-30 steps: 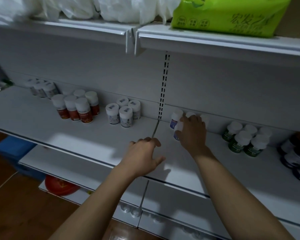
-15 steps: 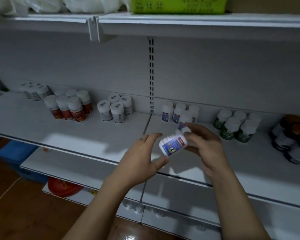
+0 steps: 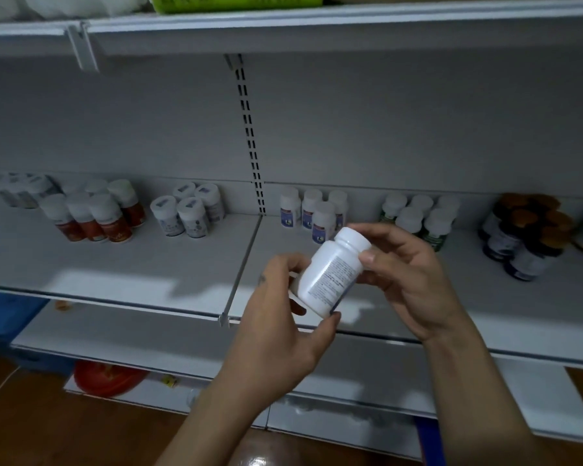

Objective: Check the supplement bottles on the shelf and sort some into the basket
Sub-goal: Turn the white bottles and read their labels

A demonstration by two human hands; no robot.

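Observation:
I hold a white supplement bottle [image 3: 329, 274] tilted in front of the white shelf [image 3: 169, 260], its small-print label turned toward me. My left hand [image 3: 283, 324] grips its base from below. My right hand [image 3: 408, 274] holds it near the white cap. Behind it, several blue-labelled bottles [image 3: 312, 211] stand at the shelf's back. Further groups stand along the shelf: red-labelled bottles [image 3: 95, 215], grey-labelled bottles [image 3: 189, 210], green-labelled bottles [image 3: 418, 216] and dark bottles with orange caps [image 3: 525, 237]. No basket is in view.
An upper shelf [image 3: 317, 31] carries a green package [image 3: 239, 1] and white bags. A lower shelf [image 3: 155, 344] juts out below, with a red round object [image 3: 106, 378] under it. A blue bin [image 3: 7, 317] sits at the far left on the wooden floor.
My right hand took a bottle from the blue-labelled group and drew it toward me. My left hand rose to grip it, and the bottle has turned so its small-print side faces me.

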